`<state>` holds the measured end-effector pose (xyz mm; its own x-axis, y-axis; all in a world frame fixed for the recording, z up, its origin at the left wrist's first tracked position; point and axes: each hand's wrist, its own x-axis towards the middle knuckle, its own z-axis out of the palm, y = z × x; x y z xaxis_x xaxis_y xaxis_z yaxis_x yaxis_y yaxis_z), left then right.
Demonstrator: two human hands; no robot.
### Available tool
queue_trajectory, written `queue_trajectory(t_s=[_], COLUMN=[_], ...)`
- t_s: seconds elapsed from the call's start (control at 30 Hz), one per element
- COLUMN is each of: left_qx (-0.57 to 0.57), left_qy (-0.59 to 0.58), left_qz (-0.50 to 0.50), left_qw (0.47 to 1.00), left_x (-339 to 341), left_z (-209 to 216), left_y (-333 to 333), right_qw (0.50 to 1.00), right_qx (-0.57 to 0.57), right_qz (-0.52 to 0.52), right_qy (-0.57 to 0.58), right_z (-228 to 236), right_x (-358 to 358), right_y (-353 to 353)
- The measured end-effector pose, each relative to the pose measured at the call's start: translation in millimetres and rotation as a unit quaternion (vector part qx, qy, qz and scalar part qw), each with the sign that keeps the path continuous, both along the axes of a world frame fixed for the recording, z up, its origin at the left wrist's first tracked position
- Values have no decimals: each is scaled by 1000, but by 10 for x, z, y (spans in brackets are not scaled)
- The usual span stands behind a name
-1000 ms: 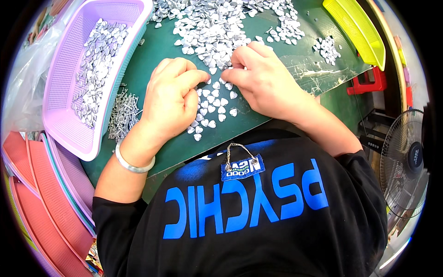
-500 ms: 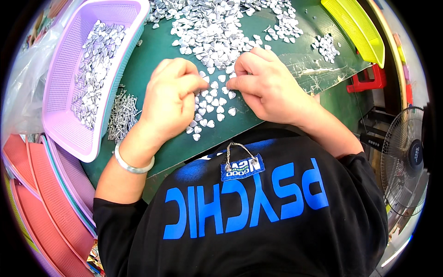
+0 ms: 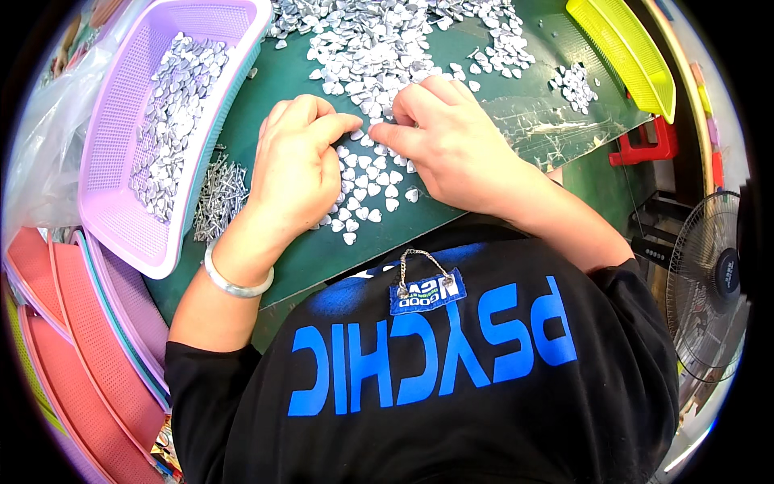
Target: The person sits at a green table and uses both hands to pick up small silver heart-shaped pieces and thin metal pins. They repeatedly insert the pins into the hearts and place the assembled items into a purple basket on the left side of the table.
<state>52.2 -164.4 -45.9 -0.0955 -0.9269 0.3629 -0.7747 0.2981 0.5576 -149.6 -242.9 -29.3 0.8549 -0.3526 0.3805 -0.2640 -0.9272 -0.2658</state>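
Observation:
Small silver heart-shaped pieces (image 3: 371, 179) lie loosely scattered on the green tabletop between my hands. My left hand (image 3: 300, 161) is bent over their left side, fingers curled and the index fingertip pointing right. Opposite it, my right hand (image 3: 451, 143) has its fingers curled down and its thumb reaching left, almost meeting the left fingertips. Whatever either hand pinches is too small or hidden to name. Just beyond the hands spreads a large heap of the same hearts (image 3: 367, 48).
At left stands a lilac basket (image 3: 105, 181) with more hearts, beside a pile of metal pins (image 3: 219, 194). Stacked pink trays (image 3: 89, 347) fill the lower left. At right are a small heart pile (image 3: 575, 89), a lime basket (image 3: 625, 52), a red stool (image 3: 649, 145) and a fan (image 3: 709, 282).
My right hand has moved left and slightly away from me, bringing its fingertips close to the left hand's. The left hand has shifted only a little.

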Motion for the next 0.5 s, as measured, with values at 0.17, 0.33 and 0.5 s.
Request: queue_trajectory(t_s=[0.17,0.33,0.5], left_qx=[-1,8,10], left_qy=[12,4,11], left_qz=[24,20,18], left_qw=[1000,1000,1000], left_x=[-21,-37,-25], left_z=[1,26,17], left_y=[6,3,-1], right_qw=[1000,999,998], right_qx=[13,-25,-58], right_qz=[3,-16,-9], right_qy=[2,-32,-29], right_z=[-1,-49,-69], right_x=[-9,52,154], right_y=[-14,-77,-148])
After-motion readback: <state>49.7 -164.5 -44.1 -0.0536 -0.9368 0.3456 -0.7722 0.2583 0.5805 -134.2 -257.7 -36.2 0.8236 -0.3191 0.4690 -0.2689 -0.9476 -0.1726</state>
